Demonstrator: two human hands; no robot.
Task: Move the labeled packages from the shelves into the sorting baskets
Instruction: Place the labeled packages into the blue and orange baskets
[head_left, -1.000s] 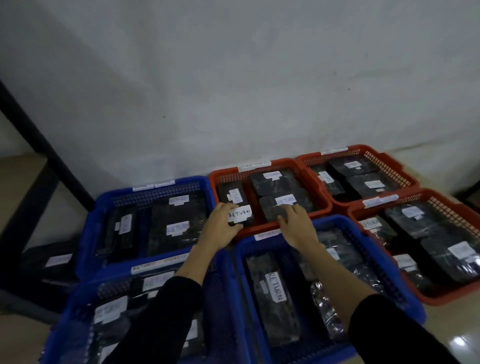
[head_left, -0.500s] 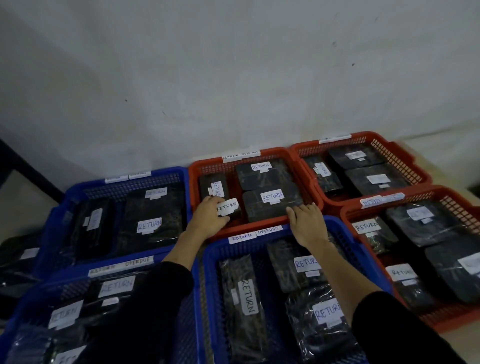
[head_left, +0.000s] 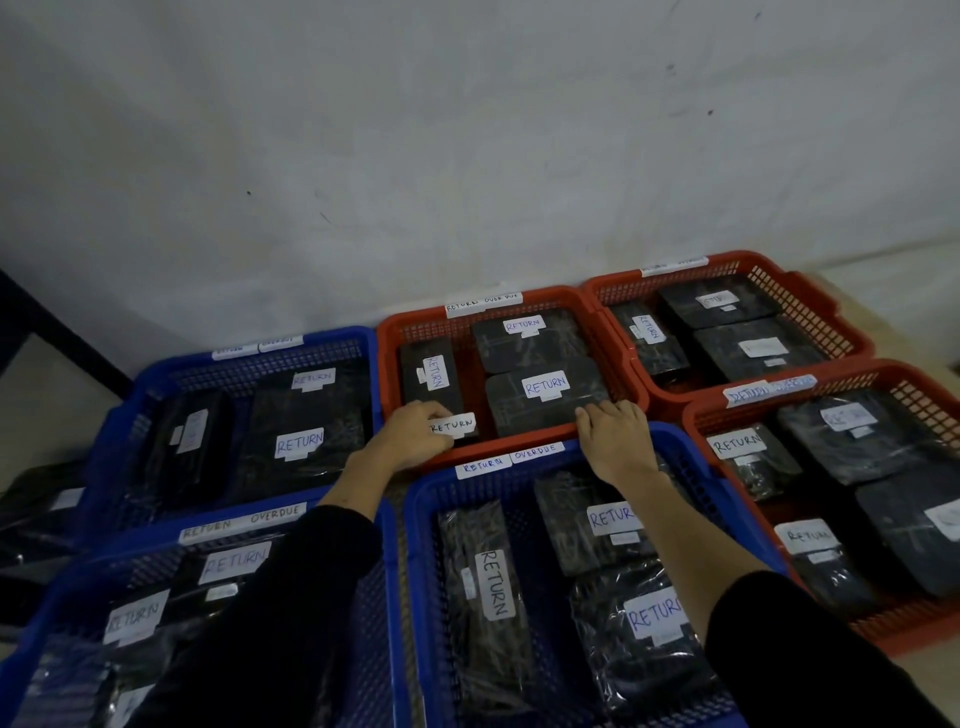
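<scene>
Working L to R: my left grip (head_left: 415, 436) is curled over the near-left corner of the red basket (head_left: 387, 332), fingers pinching a small pkg (head_left: 457, 427) tagged "RETURN". It lies flat at the basket's front, just beside a taller pkg (head_left: 431, 376) standing further back, also "RETURN". My right grip (head_left: 615, 439) rests w/ fingers spread and relaxed on the near edge of the big pkg (head_left: 545, 395), holding nothing.

Handling, as I judge it: pkgs are dark blocks in glossy wrap, so prob. slick on the faces; shape looks stiff, boxy, not floppy. Weight I can't tell, likely light to moderate. Best to take them by the short ends or edges, not the paper tags, which could peel.

Writing: red basket's back rim strip reads "RETURN OVERDUE"; rear pkg and big pkg both "RETURN". Blue basket (head_left: 415, 499) in front carries "RETURN" + "OVERDUE" strips; its pkgs say "RETURN".
</scene>
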